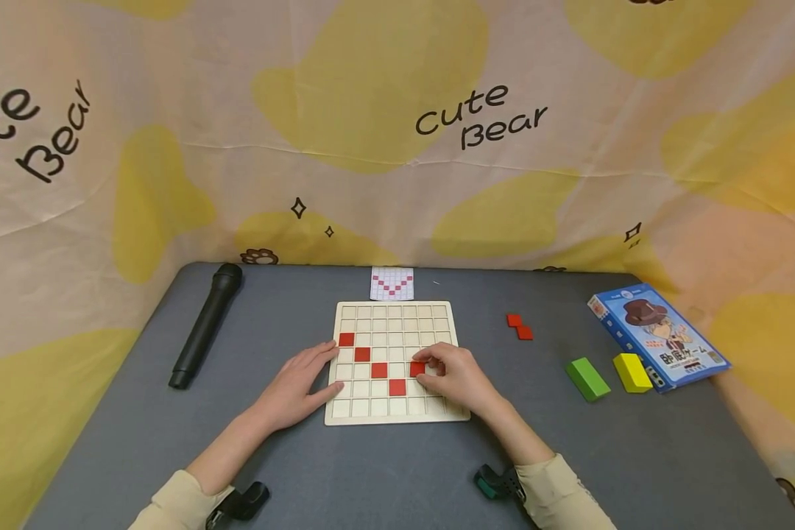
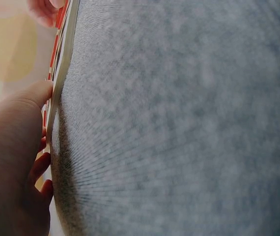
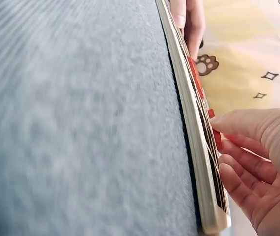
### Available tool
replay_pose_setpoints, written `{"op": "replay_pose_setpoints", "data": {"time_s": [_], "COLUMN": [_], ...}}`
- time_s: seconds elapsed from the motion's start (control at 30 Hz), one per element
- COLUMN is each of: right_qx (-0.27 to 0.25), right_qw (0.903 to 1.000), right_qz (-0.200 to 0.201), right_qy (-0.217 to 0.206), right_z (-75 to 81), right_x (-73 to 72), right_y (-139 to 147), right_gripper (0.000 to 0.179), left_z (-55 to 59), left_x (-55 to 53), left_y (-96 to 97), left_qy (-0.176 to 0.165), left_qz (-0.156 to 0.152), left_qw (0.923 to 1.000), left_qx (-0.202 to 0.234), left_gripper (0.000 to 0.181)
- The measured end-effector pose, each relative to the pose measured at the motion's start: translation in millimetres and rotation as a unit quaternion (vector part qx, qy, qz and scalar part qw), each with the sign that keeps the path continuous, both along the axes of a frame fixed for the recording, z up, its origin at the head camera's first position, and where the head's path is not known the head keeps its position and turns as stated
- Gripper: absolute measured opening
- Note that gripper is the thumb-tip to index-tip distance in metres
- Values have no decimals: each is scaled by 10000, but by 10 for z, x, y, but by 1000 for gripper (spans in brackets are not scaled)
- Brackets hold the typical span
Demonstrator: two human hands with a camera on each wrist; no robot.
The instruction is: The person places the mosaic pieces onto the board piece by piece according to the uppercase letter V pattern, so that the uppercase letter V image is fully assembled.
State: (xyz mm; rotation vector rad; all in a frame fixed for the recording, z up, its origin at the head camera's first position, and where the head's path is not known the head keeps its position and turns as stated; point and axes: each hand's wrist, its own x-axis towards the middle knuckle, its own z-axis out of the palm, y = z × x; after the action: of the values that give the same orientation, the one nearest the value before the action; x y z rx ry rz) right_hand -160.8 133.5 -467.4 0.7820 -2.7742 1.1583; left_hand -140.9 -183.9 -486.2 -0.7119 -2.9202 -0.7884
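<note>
A pale wooden grid board lies flat on the table, with several red square tiles set in its cells in a descending diagonal. My left hand rests at the board's left edge, thumb and fingertips touching the rim with the fingers loosely extended. Over the right part of the grid, my right hand pinches another red tile between thumb and forefinger. The right wrist view shows this tile tilted up at the board's surface. Behind the board lies a small card printed with a V of pink squares.
Two loose red tiles lie to the right of the board. Farther right are a green block, a yellow block and a blue box. A black microphone lies at the left. Patterned cloth hangs behind the grey table.
</note>
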Motion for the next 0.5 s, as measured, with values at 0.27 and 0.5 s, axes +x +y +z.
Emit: {"op": "replay_pose_setpoints", "data": {"time_s": [0.27, 0.5], "right_qx": [53, 43], "right_qw": [10000, 10000], "right_qz": [-20, -33], "right_qy": [26, 75], "right_z": [-21, -34], "right_x": [-3, 9], "right_y": [-57, -60], "right_gripper": [24, 24], "left_z": [4, 17], "left_x": [3, 10], "left_y": [6, 11], "left_qy": [-18, -34], "left_qz": [10, 11], "left_qw": [10000, 10000], "left_qx": [-24, -12], "left_gripper": [66, 66]}}
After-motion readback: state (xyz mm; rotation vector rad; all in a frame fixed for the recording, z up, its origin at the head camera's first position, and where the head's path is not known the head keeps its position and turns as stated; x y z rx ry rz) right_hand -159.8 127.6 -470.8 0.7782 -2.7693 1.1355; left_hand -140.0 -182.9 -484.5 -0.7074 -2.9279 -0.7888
